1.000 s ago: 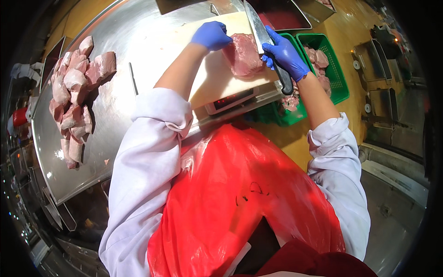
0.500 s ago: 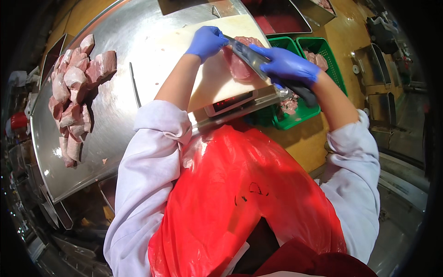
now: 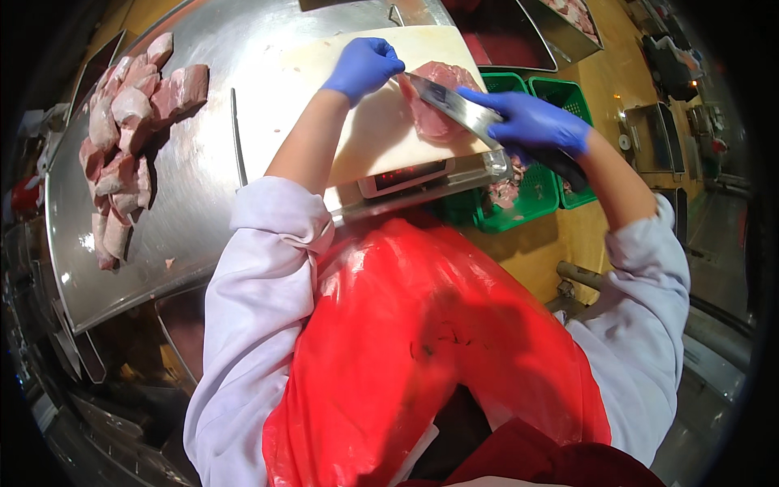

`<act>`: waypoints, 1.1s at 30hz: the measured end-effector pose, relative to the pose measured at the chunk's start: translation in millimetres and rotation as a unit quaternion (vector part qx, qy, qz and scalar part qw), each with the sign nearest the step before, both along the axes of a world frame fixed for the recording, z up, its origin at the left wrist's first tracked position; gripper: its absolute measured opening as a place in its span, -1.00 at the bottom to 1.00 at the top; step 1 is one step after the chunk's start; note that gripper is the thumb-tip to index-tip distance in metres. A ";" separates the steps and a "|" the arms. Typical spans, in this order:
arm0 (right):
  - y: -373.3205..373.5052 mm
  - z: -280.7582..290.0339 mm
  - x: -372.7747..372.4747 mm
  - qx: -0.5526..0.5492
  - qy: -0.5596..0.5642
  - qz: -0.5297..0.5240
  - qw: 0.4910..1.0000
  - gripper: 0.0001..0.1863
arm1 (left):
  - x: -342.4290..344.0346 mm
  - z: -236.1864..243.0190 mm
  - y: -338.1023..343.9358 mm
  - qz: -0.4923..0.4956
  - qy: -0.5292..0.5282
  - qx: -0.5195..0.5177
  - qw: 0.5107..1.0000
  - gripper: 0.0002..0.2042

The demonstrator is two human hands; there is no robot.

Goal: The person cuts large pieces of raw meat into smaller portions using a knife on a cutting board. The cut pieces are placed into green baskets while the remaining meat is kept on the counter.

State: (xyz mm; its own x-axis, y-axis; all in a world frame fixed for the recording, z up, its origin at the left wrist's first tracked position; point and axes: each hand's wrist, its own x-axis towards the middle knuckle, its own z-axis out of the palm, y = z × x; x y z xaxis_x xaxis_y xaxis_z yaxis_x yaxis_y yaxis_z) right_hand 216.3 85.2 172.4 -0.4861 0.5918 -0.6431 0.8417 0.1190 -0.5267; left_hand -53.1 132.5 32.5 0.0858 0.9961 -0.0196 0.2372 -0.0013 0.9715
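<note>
Meat pieces (image 3: pixel 130 122) are heaped apart from the cutting board (image 3: pixel 369 150), where a meat slab's (image 3: pixel 438 123) edge is pinched by the left hand (image 3: pixel 363 69), apparently for steadiness; the knife (image 3: pixel 456 107), laid across it, is gripped in the right hand (image 3: pixel 537 123).

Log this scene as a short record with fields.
Left hand: blue-gloved, fingers pinched together at the meat slab's left edge
Right hand: blue-gloved, gripping the knife
Knife: blade across the meat slab
Meat slab: on the white cutting board
Steel table: meat pieces heaped at left
Green baskets: beyond the board's right edge; meat scraps in one
</note>
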 end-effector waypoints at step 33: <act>-74.3 -49.1 110.1 0.018 0.127 0.034 0.991 -0.20 | 121.4 112.5 -38.3 -0.141 0.288 0.187 0.929 -0.80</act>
